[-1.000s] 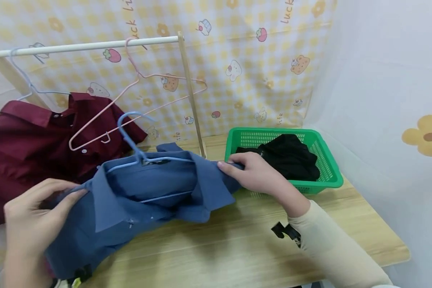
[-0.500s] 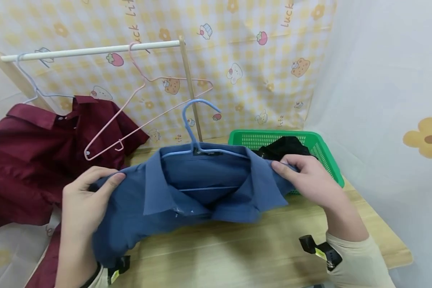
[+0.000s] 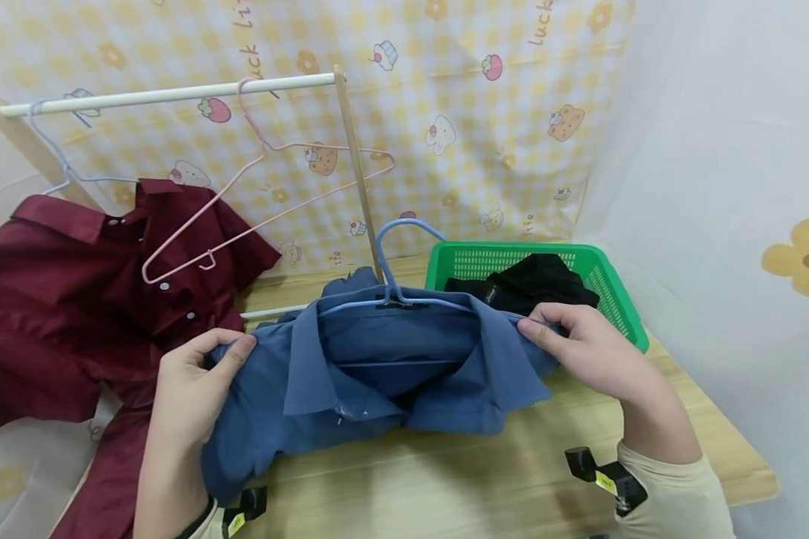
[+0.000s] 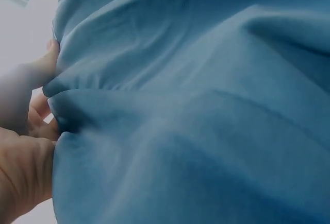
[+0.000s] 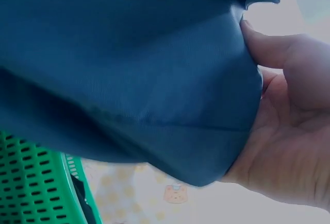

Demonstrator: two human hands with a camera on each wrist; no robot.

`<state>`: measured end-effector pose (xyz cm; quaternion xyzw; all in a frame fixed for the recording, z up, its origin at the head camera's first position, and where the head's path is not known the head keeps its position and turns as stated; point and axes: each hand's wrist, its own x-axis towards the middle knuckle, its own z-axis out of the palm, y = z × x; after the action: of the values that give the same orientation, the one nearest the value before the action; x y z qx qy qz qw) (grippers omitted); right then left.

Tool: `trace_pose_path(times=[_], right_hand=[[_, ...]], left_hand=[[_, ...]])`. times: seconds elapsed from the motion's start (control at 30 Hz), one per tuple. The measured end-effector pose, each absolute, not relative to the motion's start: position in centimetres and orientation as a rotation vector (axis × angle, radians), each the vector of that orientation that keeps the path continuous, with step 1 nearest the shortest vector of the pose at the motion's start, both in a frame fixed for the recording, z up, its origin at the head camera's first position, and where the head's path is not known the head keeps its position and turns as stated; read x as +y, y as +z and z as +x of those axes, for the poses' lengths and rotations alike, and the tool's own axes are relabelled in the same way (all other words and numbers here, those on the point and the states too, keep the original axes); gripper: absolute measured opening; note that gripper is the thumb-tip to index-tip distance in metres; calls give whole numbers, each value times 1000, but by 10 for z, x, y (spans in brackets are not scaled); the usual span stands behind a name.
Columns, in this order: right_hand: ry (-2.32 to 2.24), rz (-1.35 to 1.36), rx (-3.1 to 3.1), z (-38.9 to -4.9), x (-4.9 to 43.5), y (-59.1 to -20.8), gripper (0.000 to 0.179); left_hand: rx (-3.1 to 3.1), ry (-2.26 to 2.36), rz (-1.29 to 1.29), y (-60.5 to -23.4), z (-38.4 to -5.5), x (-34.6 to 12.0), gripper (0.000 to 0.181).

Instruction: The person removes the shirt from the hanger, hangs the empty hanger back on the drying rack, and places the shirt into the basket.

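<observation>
A blue collared shirt (image 3: 377,404) is spread over a light blue hanger (image 3: 386,258), whose hook rises above the collar. My left hand (image 3: 198,397) pinches the shirt's left shoulder between thumb and fingers. At the opposite shoulder, my right hand (image 3: 596,352) pinches the cloth the same way. In the left wrist view, the draped blue shirt (image 4: 170,110) fills most of the picture, with the left hand (image 4: 28,167) at its edge. The right wrist view has the sleeve (image 5: 154,90) hanging beside the right hand (image 5: 289,126).
A rack with a white rail (image 3: 168,95) stands at the back left. It carries a maroon shirt (image 3: 108,314) on a hanger and a bare pink hanger (image 3: 209,191). A green basket (image 3: 620,292) holding black clothing (image 3: 539,288) stands on the wooden table (image 3: 431,486) at right.
Both hands have carried the blue shirt and its hanger from the left toward the middle, in front of the basket. Since half a second ago they have dropped slightly, and the hook sits lower.
</observation>
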<state>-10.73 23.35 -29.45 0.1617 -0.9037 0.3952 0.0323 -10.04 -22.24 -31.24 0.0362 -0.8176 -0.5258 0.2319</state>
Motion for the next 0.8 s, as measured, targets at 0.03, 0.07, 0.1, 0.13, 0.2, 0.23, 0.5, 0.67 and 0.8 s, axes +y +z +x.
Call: trace_pose_path(times=[0.03, 0.07, 0.1, 0.13, 0.2, 0.23, 0.5, 0.67, 0.8], right_hand=[[1203, 483, -2784, -107, 232, -294, 29], [1189, 470, -2785, -107, 230, -294, 29], [1172, 459, -2789, -108, 228, -294, 28], [1156, 451, -2792, -108, 225, -294, 27], [1140, 435, -2797, -109, 219, -294, 27], [1129, 428, -2799, -109, 215, -295, 27], [1143, 337, -2785, -111, 189, -291, 32], [1187, 309, -2747, -111, 176, -289, 30], [1231, 303, -2712, -110, 167, -287, 26]], left_hand=[[-2245, -1464, 91, -313, -101, -222, 18], [-2242, -1482, 82, -313, -102, -222, 18], [-2244, -1490, 71, -314, -102, -221, 18], [-2253, -1483, 59, -315, -103, -219, 17], [-2274, -1473, 36, -316, -104, -215, 16], [-2291, -1465, 24, -317, -105, -212, 16], [-2350, -1441, 29, -323, -108, -197, 18], [-2354, -1492, 24, -326, -109, -192, 21], [-2360, -1527, 19, -327, -109, -187, 23]])
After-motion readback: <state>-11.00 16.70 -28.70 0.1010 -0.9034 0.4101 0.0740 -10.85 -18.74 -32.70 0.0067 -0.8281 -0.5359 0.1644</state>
